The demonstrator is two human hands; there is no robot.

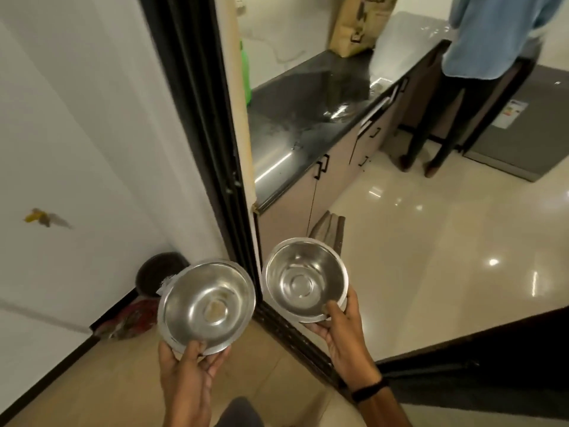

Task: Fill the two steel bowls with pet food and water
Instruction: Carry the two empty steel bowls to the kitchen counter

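Left hand [187, 368]: grasps wide steel bowl [207, 306] by its rim, empty.
Right hand [341, 337]: grasps deeper steel bowl [304, 280], level, ready for filling.

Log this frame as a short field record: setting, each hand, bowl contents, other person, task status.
setting: doorway into a kitchen with a dark counter
left hand: grips the left steel bowl by its near rim
right hand: grips the right steel bowl by its near rim
bowl contents: both look empty; no food or water visible
other person: standing at the far end of the counter, back to the camera
task status: neither bowl filled yet
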